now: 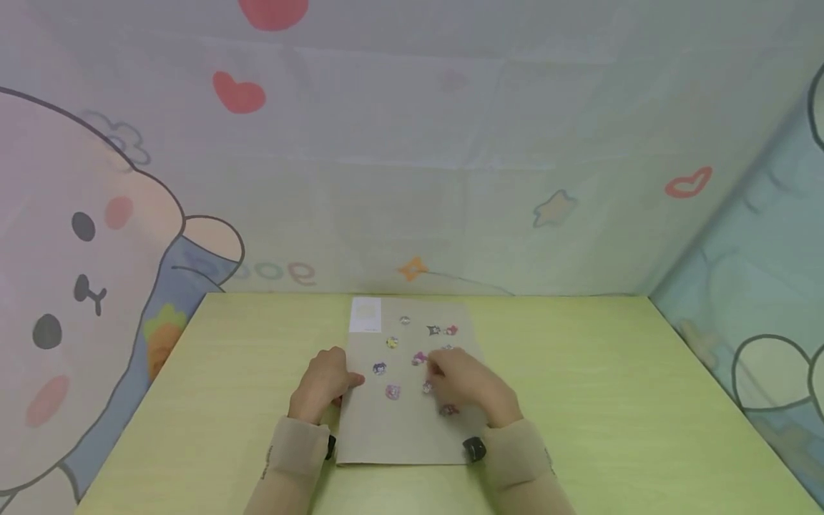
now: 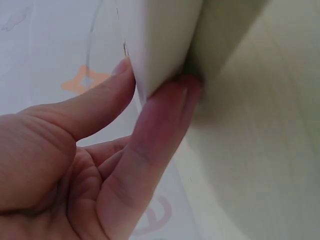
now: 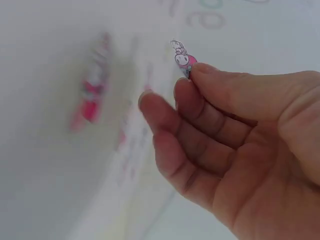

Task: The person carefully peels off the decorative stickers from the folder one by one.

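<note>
A grey paper sheet (image 1: 405, 429) lies on the green table (image 1: 579, 400) with several small cartoon stickers on it, such as a blue one (image 1: 379, 368) and a pink one (image 1: 393, 391). My left hand (image 1: 346, 379) is at the sheet's left edge. In the left wrist view its thumb (image 2: 100, 100) and index finger (image 2: 160, 135) pinch that edge of the sheet (image 2: 160, 35). My right hand (image 1: 436, 369) hovers over the middle of the sheet. In the right wrist view it (image 3: 192, 70) pinches a small pink sticker (image 3: 182, 59) between thumb and fingertip.
A white label (image 1: 365, 315) sits at the sheet's far left corner. More stickers, dark (image 1: 433, 330) and red (image 1: 451, 330), lie near the far edge. Cartoon-printed fabric walls (image 1: 412, 179) enclose the table on three sides. Bare tabletop lies to either side of the sheet.
</note>
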Demonstrator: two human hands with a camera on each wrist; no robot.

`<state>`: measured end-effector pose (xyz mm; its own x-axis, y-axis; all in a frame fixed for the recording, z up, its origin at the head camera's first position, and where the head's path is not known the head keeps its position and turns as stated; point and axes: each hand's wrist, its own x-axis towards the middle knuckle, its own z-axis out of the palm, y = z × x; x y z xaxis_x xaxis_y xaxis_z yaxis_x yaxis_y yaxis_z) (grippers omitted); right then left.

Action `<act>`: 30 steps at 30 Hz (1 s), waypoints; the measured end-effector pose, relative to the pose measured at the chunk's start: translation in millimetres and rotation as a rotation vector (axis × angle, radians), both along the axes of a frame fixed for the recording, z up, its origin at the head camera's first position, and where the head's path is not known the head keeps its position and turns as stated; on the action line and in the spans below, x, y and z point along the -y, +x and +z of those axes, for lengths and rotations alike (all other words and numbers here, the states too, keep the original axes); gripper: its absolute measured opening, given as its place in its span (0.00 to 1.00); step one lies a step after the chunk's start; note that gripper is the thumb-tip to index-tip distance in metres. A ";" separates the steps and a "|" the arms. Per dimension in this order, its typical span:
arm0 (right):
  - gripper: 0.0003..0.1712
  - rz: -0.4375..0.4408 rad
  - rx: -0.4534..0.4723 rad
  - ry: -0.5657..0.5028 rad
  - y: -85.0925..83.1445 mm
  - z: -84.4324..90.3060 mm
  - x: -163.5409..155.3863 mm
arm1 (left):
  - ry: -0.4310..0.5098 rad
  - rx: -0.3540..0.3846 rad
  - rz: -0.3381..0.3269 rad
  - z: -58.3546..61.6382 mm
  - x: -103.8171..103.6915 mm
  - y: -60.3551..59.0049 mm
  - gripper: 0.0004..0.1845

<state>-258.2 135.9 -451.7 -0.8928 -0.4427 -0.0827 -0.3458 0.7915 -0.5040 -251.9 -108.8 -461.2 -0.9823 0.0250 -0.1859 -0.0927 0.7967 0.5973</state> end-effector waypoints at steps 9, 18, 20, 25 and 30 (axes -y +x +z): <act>0.07 -0.065 -0.118 -0.090 -18.0 20.5 -35.7 | 0.007 0.011 -0.008 1.2 -0.2 2.0 0.15; 0.04 -0.147 -0.120 -0.138 -35.5 29.8 -98.4 | 0.013 0.000 -0.009 2.6 0.0 -0.5 0.16; 0.05 -0.182 -0.104 -0.149 -36.8 27.4 -115.7 | 0.007 -0.002 -0.012 2.8 -0.9 -1.8 0.15; 0.12 -0.291 -0.042 -0.149 -33.8 14.5 -155.7 | -0.005 0.000 -0.016 0.3 -0.8 -1.3 0.15; 0.10 -0.382 0.050 -0.141 -30.8 -0.1 -179.1 | -0.007 0.000 -0.006 -1.9 1.7 0.7 0.15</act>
<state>-289.1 314.9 -451.9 -0.9916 -0.0899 -0.0928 -0.0121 0.7799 -0.6257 -251.2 -110.5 -463.1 -0.9822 0.0294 -0.1858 -0.0879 0.8013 0.5918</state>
